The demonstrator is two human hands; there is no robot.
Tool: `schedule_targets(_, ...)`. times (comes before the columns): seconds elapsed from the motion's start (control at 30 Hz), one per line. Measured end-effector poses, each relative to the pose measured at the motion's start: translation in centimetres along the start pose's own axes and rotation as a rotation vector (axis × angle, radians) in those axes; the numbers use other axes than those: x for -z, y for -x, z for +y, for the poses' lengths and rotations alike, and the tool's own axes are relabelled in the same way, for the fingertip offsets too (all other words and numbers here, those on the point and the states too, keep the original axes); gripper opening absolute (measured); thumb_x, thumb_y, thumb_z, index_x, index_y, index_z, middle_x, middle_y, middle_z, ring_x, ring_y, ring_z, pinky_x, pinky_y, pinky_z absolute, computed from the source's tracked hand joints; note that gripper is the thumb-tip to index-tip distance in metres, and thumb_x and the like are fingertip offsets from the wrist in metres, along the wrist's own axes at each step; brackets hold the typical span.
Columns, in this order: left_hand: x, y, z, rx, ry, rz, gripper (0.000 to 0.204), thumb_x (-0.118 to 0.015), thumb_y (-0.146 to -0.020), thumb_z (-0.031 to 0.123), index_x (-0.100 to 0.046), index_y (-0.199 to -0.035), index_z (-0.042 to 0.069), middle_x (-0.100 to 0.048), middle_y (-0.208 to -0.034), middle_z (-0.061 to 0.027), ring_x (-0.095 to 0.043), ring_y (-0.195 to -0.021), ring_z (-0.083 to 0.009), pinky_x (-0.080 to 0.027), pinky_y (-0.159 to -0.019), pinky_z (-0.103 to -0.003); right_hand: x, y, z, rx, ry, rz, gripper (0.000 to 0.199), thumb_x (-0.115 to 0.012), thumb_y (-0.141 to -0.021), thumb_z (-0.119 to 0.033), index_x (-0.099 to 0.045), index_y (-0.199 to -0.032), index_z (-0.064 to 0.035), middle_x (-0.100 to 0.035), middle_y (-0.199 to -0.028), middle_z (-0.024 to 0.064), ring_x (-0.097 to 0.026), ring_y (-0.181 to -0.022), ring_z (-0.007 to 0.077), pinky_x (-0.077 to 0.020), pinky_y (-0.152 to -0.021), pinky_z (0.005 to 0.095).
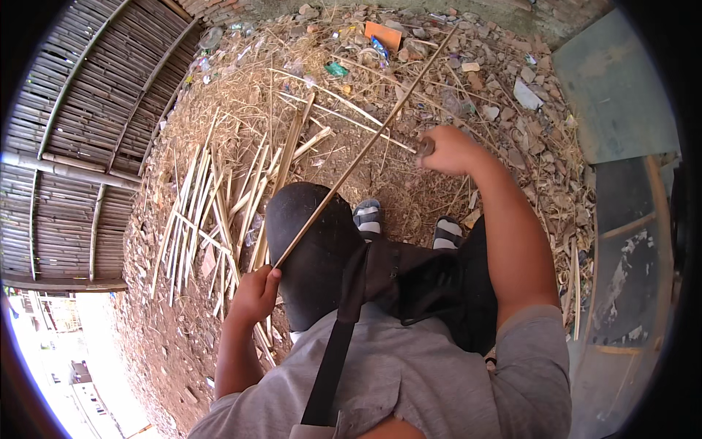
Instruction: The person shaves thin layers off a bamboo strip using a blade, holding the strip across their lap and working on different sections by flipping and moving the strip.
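Note:
Closed around the lower end of a long, thin bamboo strip (385, 124) is my left hand (256, 296). The strip slants up and right across my dark-clothed left knee, its far end over the rubble. My right hand (455, 150) is out to the right of the strip, apart from it, with its fingers wrapped round a short brown handle (426, 147). Whatever the handle belongs to cannot be made out. Many pale split bamboo strips (191, 212) lie in a loose pile on the ground to the left of my knee.
Dry straw and broken stones (512, 117) cover the ground ahead, with an orange tile piece (383, 35) and green plastic litter (336, 69). A bamboo slat panel (88, 95) stands at left. Grey-green sheet panels (618, 95) stand at right. My sandalled feet (368, 218) are below.

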State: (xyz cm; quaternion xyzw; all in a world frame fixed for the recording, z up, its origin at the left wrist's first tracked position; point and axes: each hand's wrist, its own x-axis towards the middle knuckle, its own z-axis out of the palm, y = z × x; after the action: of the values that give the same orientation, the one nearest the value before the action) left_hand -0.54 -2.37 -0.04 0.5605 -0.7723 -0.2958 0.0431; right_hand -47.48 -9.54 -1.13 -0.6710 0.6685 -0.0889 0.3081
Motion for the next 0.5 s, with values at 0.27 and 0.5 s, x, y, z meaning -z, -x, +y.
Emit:
schedule_targets(0.27,0.5,-0.2,0.6,0.005,-0.048,-0.011,0.047,-0.050,-0.106,0.035,-0.053,-0.077,-0.001,-0.057,-0.066,-0.0245,-0.058,-0.067,-0.0473,-0.043,-0.061,-0.052,-0.7,0.8,0.2,-0.078,-0.063,0.046,0.054,-0.079,-0.079,-0.031,-0.068,-0.122,-0.0004,-0.071,-0.113,0.0230,-0.069,-0.105,0.0354,-0.0532,-0.090,0.0441)
schedule_targets(0.5,0.5,0.0,0.3,0.003,-0.037,0.001,0.047,-0.050,-0.106,0.037,-0.054,-0.077,0.000,-0.059,-0.067,-0.0238,-0.060,-0.068,-0.0467,-0.045,-0.062,-0.051,0.8,0.8,-0.8,-0.031,0.040,-0.112,0.052,-0.079,-0.079,-0.030,-0.070,-0.121,-0.0008,-0.072,-0.109,0.0220,-0.070,-0.101,0.0364,-0.0542,-0.089,0.0439)
